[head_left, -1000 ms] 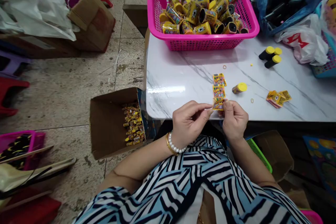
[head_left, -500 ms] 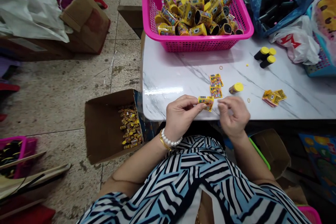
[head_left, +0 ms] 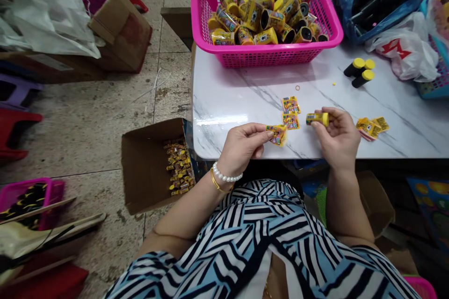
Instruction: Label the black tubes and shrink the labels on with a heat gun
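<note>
My left hand [head_left: 247, 145] pinches a small yellow printed plastic sleeve [head_left: 278, 136] between thumb and fingers, just over the table's front edge. Wrapped in a similar printed label, a small yellow-capped tube [head_left: 317, 119] lies sideways in my right hand [head_left: 339, 139], its cap toward the palm. Two more printed sleeves [head_left: 291, 121] lie flat on the table, one above the other, beyond my left fingertips. To the right of my right hand rests a loose pile of yellow sleeves [head_left: 368, 128].
A pink basket [head_left: 266, 58] full of labelled tubes stands at the back of the white table [head_left: 224, 98]. Three black tubes [head_left: 362, 78] with yellow caps lie near a white plastic bag [head_left: 403, 51]. On the floor at left, a cardboard box [head_left: 147, 173] holds many labelled tubes.
My right hand has moved right and picked up the yellow-capped tube that stood on the table, now tipped sideways. My left hand keeps its hold on the sleeve.
</note>
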`<state>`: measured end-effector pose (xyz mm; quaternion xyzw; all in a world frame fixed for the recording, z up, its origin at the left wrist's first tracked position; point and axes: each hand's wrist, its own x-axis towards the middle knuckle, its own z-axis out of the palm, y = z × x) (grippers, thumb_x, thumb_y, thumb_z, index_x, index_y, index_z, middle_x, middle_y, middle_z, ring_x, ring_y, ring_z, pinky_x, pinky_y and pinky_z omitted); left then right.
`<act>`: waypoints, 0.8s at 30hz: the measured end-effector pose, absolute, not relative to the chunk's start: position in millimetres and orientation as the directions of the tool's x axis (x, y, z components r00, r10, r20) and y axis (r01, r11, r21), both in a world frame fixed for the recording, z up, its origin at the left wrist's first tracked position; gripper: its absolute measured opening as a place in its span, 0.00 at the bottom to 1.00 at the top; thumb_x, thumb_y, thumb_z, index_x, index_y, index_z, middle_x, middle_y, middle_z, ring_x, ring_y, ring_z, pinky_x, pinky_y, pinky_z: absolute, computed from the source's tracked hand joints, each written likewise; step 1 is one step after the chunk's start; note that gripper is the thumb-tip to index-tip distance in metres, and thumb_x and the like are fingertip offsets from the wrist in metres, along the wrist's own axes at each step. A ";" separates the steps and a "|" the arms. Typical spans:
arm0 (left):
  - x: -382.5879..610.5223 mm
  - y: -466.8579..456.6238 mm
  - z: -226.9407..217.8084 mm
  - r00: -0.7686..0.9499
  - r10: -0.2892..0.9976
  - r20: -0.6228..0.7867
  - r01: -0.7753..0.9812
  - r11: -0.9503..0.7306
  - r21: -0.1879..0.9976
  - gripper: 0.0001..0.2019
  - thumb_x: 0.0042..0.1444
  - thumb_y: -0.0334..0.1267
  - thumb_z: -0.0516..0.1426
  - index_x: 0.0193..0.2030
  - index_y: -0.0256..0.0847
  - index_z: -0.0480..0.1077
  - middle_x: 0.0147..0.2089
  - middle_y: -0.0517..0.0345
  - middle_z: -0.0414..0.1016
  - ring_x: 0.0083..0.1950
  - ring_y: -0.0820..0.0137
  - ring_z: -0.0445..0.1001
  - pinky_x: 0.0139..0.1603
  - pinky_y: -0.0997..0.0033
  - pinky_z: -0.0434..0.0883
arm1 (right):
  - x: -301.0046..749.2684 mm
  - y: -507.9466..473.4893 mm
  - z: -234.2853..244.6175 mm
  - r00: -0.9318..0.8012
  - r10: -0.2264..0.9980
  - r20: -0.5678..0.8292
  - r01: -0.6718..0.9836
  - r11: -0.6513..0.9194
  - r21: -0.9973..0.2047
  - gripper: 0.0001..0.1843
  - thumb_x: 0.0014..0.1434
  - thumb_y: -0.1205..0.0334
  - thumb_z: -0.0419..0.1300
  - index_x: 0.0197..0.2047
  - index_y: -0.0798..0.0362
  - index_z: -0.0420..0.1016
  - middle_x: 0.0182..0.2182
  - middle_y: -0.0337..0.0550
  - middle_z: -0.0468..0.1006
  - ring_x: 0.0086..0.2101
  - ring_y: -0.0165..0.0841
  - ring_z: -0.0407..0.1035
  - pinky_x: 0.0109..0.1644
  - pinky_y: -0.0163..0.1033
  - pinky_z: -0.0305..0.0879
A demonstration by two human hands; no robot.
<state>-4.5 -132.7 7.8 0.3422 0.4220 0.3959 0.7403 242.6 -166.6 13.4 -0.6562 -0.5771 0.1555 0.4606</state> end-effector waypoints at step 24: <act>1.5 -129.4 18.9 0.445 0.777 -0.445 -0.418 0.620 0.664 0.18 0.43 0.42 0.77 0.36 0.37 0.78 0.30 0.58 0.80 0.17 0.81 0.66 0.15 0.82 0.54 | 188.9 -191.9 22.1 0.355 0.932 0.073 -0.031 0.090 -0.995 0.27 0.57 0.40 0.75 0.52 0.47 0.78 0.46 0.48 0.85 0.44 0.41 0.82 0.55 0.52 0.81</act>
